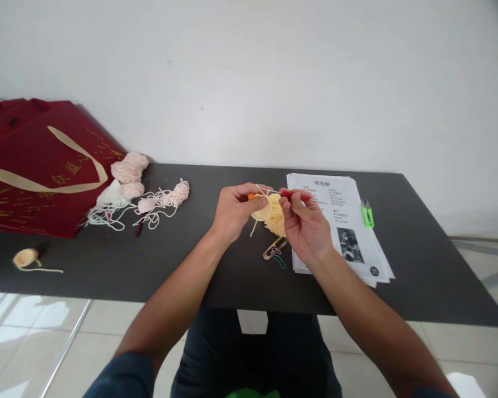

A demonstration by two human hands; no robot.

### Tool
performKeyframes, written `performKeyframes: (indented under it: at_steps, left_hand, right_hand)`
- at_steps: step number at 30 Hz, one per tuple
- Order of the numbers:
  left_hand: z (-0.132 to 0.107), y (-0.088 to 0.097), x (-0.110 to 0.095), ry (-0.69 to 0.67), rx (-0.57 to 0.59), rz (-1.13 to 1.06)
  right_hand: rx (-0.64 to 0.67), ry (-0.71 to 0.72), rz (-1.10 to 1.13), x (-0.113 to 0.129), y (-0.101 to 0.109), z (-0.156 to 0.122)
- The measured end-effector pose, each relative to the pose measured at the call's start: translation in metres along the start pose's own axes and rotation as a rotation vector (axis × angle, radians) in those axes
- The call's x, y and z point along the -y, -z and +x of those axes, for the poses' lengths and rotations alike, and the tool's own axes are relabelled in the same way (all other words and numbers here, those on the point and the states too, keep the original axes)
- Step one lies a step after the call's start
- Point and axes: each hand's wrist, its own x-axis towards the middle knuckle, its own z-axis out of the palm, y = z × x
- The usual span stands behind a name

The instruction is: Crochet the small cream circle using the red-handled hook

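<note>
Between the fingers of my left hand (238, 207) is a small round crochet piece (262, 212) in pale yellow, with a short yarn tail hanging below it. A bit of orange shows beside its upper edge. My right hand (307, 224) is closed around a crochet hook (288, 193) with a red handle, its thin tip reaching left to the piece. Just behind and below the hands lies a ball of yellow yarn (276, 216), partly hidden by them. A large safety pin (274, 247) with small coloured pieces on it rests on the table nearby.
Printed sheets (344, 221) lie under and right of my right hand, with green thread snips (367, 214) on their edge. Left on the dark table (170, 265) are pink and white yarn (128, 168), a loose pink tangle (166, 198), a cream crochet piece (25, 258) and a maroon bag (45, 160).
</note>
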Motion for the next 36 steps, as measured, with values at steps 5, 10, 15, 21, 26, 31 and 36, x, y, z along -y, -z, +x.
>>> performKeyframes:
  at_steps: [5, 10, 15, 21, 26, 31, 36]
  left_hand:
    - [-0.002, -0.005, 0.005, 0.012, -0.108, 0.049]
    - [-0.004, -0.011, 0.004, 0.014, -0.137, 0.082]
    - [-0.006, -0.013, 0.005, 0.002, -0.132, 0.089]
    - [-0.007, -0.014, 0.005, -0.021, -0.158, 0.096]
    - [-0.008, -0.014, 0.005, -0.028, -0.155, 0.111]
    - [-0.009, -0.016, 0.003, -0.052, -0.163, 0.146]
    - [-0.009, -0.016, 0.002, -0.106, -0.190, 0.167]
  right_hand:
    - [-0.056, 0.054, -0.057, -0.010, -0.005, -0.006]
    - [-0.066, 0.071, -0.089, -0.011, -0.006, -0.006]
    - [-0.039, 0.062, -0.107, -0.010, -0.006, -0.005]
    - [-0.045, 0.063, -0.124, -0.009, -0.006, -0.005]
    - [-0.042, 0.075, -0.106, -0.008, -0.008, -0.006]
    - [-0.021, 0.095, -0.142, -0.006, -0.008, -0.007]
    - [0.003, 0.204, -0.164, -0.003, -0.005, -0.005]
